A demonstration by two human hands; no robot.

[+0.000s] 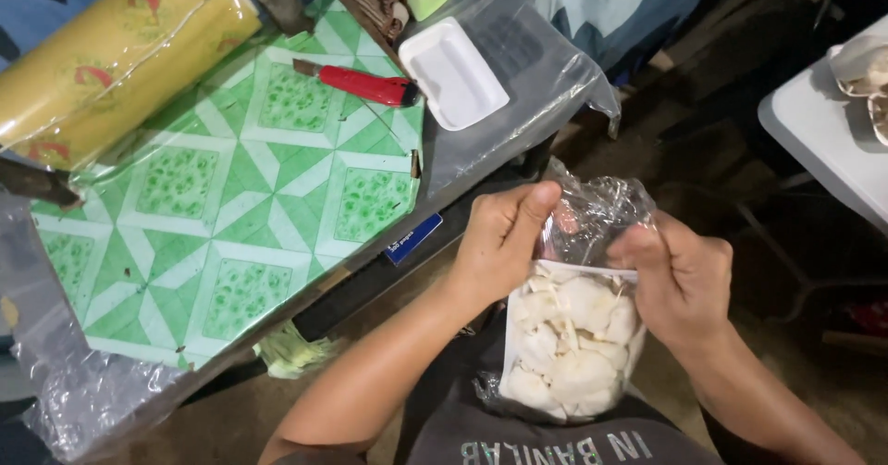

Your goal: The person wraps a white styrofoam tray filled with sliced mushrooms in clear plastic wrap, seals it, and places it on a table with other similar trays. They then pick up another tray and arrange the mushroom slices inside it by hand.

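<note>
Head view showed the left hand (499, 243) and the right hand (680, 280) both gripping a white foam tray of pale mushroom pieces (572, 347), held over the person's lap. The tray sat inside a clear crinkled plastic wrap (592, 210), bunched above its upper edge. The left hand was curled around the tray's left upper corner, its thumb pressed against the film; the right hand pinched the film at the tray's right upper edge, fingers narrow and bent.

To the left stood a table covered in a green and white patterned sheet (231, 224). On it lay a red-handled utility knife (361, 84), and just beside that an empty white foam tray (453, 73) resting on a clear plastic bag (536, 67). A large yellow roll of cling film (111, 58) lay at the table's far left corner. A loose sheet of clear plastic (65, 400) hung off the near left edge. A white table surface (823, 132) showed at right, well apart from the hands.
</note>
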